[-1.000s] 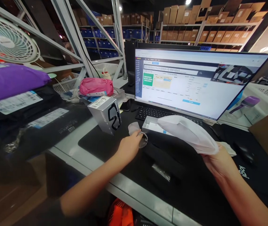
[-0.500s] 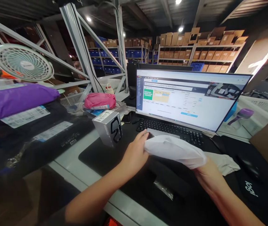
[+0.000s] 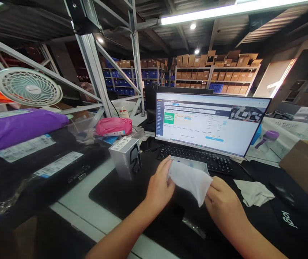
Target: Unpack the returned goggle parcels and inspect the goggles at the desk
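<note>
A thin, limp white wrap (image 3: pixel 188 177) stretches between my hands above the black desk mat; I cannot tell whether it is a bag or a single sheet. My left hand (image 3: pixel 160 181) pinches its left end, fingers closed. The lower right corner is gripped by my right hand (image 3: pixel 220 196), fingers curled with the knuckles up. Just behind the wrap, an open grey box part (image 3: pixel 201 165) shows its rim near the keyboard (image 3: pixel 191 154); the wrap hides its front. An upright grey printed carton (image 3: pixel 126 158) stands left of my left hand.
A monitor (image 3: pixel 210 126) stands behind the keyboard. To the right are a crumpled pale cloth (image 3: pixel 253 192), a dark mouse (image 3: pixel 282 192) and a brown carton (image 3: pixel 305 169). A clear plastic scrap (image 3: pixel 194 227) lies in front. Leftward are purple (image 3: pixel 21 126) and pink packages (image 3: pixel 113 126) and a fan (image 3: pixel 29 88).
My right hand has come out from behind the wrap and moved left, now holding its corner. The wrap hangs lower and flatter, baring more of the grey box part. The camera view has tilted up.
</note>
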Motion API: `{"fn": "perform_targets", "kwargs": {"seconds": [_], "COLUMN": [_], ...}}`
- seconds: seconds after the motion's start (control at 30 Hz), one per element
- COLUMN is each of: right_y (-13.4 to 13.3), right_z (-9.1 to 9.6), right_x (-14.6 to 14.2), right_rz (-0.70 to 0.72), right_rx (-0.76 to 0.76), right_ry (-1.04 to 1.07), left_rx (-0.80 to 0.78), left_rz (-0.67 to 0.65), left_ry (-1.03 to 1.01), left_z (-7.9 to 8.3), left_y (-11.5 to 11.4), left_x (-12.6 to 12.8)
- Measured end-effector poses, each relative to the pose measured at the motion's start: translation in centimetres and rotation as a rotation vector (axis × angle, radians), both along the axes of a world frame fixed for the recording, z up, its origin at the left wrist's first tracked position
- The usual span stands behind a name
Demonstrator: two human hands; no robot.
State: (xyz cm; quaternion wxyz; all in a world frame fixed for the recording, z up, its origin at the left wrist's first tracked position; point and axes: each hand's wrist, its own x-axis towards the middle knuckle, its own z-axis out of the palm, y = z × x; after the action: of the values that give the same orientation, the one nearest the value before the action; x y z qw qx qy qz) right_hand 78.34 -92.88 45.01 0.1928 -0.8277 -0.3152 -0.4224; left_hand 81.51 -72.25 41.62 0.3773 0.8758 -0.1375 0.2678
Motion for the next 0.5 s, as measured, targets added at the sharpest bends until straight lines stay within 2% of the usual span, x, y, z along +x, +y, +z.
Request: {"fn": "perform_targets", "kwargs": {"seconds": [0.07, 0.23, 0.33, 0.43, 0.5], "right_y": [0.4, -0.2, 0.3, 1.9, 3.0], "right_z": [0.1, 0.1, 0.0, -0.3, -0.5], "right_x": [-0.4, 1.2, 1.4, 0.0, -0.9], "right_rz": [0.008, 0.053, 0.063, 0.022, -0.050], "right_rx": [-0.007, 0.069, 0.023, -0.147, -0.255], "right_ry": [0.051, 0.398, 0.254, 0.026, -0.022], "left_rx": [-0.032, -0.036, 0.000, 0.022, 0.020], "left_rz": [0.008, 0.009, -0.015, -0.052, -0.056], "left_ry": [-0.032, -0.027, 0.034, 0.061, 0.038], "left_z": [-0.3, -0.7, -1.0, -1.2, -1.4], "left_y": [0.1, 0.7, 1.4, 1.8, 1.9], "left_x": [0.0, 0.2, 0.5, 0.7, 0.7]}}
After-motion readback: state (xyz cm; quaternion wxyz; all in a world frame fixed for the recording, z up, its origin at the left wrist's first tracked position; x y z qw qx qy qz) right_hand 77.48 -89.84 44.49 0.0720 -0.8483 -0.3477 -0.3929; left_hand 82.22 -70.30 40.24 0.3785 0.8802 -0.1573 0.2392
